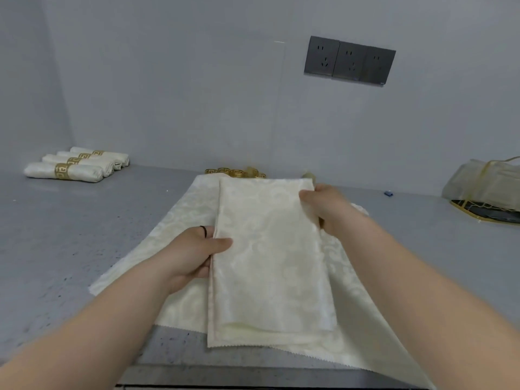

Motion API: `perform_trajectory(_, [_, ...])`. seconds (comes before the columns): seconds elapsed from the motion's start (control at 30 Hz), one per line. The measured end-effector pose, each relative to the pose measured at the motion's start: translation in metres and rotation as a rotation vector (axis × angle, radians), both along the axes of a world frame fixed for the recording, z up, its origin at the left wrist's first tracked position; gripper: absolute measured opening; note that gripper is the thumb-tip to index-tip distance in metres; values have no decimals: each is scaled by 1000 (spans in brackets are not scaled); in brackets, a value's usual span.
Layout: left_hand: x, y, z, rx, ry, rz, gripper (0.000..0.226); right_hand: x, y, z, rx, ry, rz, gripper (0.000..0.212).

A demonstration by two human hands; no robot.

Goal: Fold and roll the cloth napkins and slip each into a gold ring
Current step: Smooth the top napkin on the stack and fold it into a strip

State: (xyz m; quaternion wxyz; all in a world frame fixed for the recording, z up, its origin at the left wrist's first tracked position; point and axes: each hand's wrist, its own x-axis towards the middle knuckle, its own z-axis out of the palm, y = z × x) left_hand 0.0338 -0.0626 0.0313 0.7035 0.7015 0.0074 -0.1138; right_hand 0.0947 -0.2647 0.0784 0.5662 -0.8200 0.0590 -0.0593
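Cream damask, folded into a long narrow panel, the folded napkin (271, 257) lies lengthwise over the middle of the grey table (56, 235), on top of more flat napkins (174, 220) of the same cloth. The left hand (194, 253) grips its left edge, thumb laid on the upper face and fingers tucked beneath; a dark ring shows on one finger. The right hand (327, 208) grasps the far right corner, thumb on top and fingers curled under the cloth. Just behind the panel's far end sits a cluster of gold rings (235, 172). At the far left, near the wall, four rolled napkins (76, 164) lie side by side, each banded in gold. A sheer bag (481, 181) rests far right, and wall sockets (349, 61) hang above.
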Motion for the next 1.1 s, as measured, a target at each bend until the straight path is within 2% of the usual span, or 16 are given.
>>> perform_trajectory(0.1, [0,-1,-17,123,-11,69,37,6,-1,-38,-36,178,-16,20])
perform_trajectory(0.17, [1,1,-28,170,-39,71,55,3,-1,-53,-19,230,-40,11])
perform_trajectory(0.23, [3,3,-33,225,-100,62,64,-1,-3,-63,47,237,-21,6])
perform_trajectory(0.27, [4,4,-34,259,-138,54,62,-2,-5,-67,69,229,-14,11])
perform_trajectory(0.33, [3,9,-34,322,-225,7,52,-6,-10,-71,147,240,-5,53])
perform_trajectory(0.37, [0,13,-35,357,-260,-45,53,-10,-13,-72,156,238,6,66])
perform_trajectory(0.43, [-5,25,-43,433,-363,-160,76,-22,-16,-71,158,213,52,72])
perform_trajectory(0.5, [-10,29,-51,547,-491,-295,91,-40,-22,-71,127,170,94,62])
perform_trajectory(0.57, [-14,32,-61,685,-592,-332,79,-57,-29,-74,74,130,156,48])
perform_trajectory(0.67, [-22,35,-65,913,-867,-293,35,-84,-38,-82,4,63,329,61])
perform_trajectory(0.73, [-25,38,-66,1013,-1047,-200,36,-100,-44,-85,-205,-45,471,67])
perform_trajectory(0.83, [-27,36,-66,1070,-1042,-213,40,-116,-50,-91,-441,-74,641,59])
perform_trajectory(0.93, [-27,36,-72,1059,-1032,-222,53,-126,-56,-100,-608,-90,677,61])
perform_trajectory(1.03, [-30,37,-75,915,-971,-241,35,-131,-56,-107,-744,-155,634,54])
perform_trajectory(1.1, [-31,38,-79,833,-987,-244,31,-134,-55,-115,-763,-288,561,52])
